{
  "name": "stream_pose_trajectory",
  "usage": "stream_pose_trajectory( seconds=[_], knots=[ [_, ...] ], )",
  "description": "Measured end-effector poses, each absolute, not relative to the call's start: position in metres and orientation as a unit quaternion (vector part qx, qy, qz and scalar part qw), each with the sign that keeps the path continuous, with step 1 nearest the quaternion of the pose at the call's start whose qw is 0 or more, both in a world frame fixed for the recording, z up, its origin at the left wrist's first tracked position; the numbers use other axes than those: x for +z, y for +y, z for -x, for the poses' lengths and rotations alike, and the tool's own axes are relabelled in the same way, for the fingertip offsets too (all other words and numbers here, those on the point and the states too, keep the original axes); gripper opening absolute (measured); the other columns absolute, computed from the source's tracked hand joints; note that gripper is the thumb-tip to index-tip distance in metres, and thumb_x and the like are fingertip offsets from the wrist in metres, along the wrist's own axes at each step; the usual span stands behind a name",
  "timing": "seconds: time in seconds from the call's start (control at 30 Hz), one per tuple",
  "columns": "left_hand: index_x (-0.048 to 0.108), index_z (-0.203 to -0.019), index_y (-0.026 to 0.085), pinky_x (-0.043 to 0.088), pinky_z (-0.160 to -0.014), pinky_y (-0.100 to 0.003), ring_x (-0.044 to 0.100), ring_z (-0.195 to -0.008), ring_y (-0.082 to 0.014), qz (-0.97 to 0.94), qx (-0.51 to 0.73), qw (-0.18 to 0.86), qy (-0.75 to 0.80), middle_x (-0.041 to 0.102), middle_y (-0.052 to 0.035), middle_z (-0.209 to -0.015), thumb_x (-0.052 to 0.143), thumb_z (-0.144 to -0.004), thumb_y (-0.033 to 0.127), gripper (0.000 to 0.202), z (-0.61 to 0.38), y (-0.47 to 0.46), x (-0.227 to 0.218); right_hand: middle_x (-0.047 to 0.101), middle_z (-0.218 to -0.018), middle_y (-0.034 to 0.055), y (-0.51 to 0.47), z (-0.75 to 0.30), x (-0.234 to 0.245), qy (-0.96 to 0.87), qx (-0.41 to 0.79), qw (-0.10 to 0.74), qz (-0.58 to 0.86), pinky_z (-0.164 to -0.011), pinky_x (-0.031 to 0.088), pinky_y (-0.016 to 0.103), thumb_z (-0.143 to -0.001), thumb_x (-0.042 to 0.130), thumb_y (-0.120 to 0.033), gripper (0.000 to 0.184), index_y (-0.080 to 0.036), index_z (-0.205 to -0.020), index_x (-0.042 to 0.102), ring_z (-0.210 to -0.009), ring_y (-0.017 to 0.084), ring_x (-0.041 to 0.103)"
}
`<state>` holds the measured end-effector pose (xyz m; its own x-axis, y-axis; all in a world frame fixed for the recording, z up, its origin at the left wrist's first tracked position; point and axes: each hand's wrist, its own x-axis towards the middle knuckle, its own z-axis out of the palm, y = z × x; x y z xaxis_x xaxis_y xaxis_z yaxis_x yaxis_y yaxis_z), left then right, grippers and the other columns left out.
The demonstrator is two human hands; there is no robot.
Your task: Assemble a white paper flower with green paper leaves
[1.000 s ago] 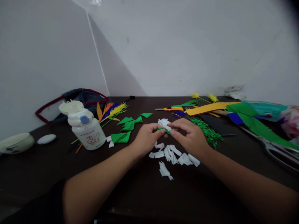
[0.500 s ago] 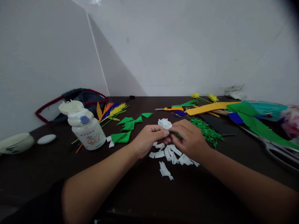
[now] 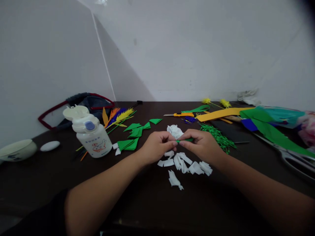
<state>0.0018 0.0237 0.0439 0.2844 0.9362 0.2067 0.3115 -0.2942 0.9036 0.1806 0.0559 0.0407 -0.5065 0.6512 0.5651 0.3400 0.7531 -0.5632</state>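
Note:
My left hand (image 3: 157,146) and my right hand (image 3: 200,144) meet over the middle of the table. Both pinch a narrow piece of green paper (image 3: 188,140), its middle partly covered by the fingertips. Just beyond the fingers is a crumpled white paper bundle (image 3: 175,131); whether it is joined to the green paper I cannot tell. Below the hands lie several white paper scraps (image 3: 183,164), one of them nearer me. Green paper pieces (image 3: 128,144) lie to the left of my left hand, and a heap of thin green stems (image 3: 218,136) lies beyond my right.
A white bottle (image 3: 94,141) with its lid up stands left, near a bowl (image 3: 18,150). Behind it are colourful paper plumes (image 3: 123,114). A yellow utility knife (image 3: 182,114) with its blade out lies at the back. Scissors (image 3: 292,160) and green strips (image 3: 278,134) lie right.
My right hand's fingers have spread from a curled grip into a pinch and moved slightly down, so more of the green paper and the white bundle shows. The left hand has barely moved.

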Motion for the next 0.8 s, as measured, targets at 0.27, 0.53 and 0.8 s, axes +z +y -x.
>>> stream_pose_trajectory(
  seconds=[0.27, 0.53, 0.8],
  knots=[
    [0.060, -0.070, 0.013, 0.041, -0.068, -0.027, 0.054, -0.065, -0.0114, -0.661, 0.356, 0.532, 0.392, 0.062, -0.0042, -0.068, 0.051, -0.079, 0.032, 0.023, 0.000, 0.031, 0.035, 0.060, -0.076, 0.0047, 0.059, -0.184, 0.032, -0.915, -0.034, 0.370, 0.158, -0.065, 0.043, 0.029, -0.080, 0.046, -0.016, 0.017, -0.019, -0.083, 0.063, -0.072, 0.015, 0.051],
    [0.061, -0.070, 0.015, 0.038, -0.063, -0.025, 0.051, -0.064, -0.0125, -0.814, 0.310, 0.190, 0.453, 0.060, -0.0017, -0.066, 0.050, -0.079, 0.028, 0.019, 0.003, 0.031, 0.037, 0.064, -0.072, 0.0031, 0.062, -0.182, 0.034, -0.884, 0.113, 0.376, 0.254, -0.064, 0.045, 0.026, -0.077, 0.054, -0.022, 0.012, -0.019, -0.080, 0.065, -0.069, 0.014, 0.057],
    [0.062, -0.084, 0.013, 0.040, -0.063, -0.025, 0.053, -0.068, -0.0130, -0.804, 0.283, 0.295, 0.432, 0.063, -0.0054, -0.076, 0.040, -0.084, 0.035, 0.031, 0.006, 0.036, 0.035, 0.062, -0.071, 0.0028, 0.059, -0.180, 0.034, -0.897, 0.099, 0.337, 0.268, -0.064, 0.043, 0.026, -0.076, 0.054, -0.020, 0.010, -0.018, -0.075, 0.063, -0.069, 0.014, 0.055]
  ],
)
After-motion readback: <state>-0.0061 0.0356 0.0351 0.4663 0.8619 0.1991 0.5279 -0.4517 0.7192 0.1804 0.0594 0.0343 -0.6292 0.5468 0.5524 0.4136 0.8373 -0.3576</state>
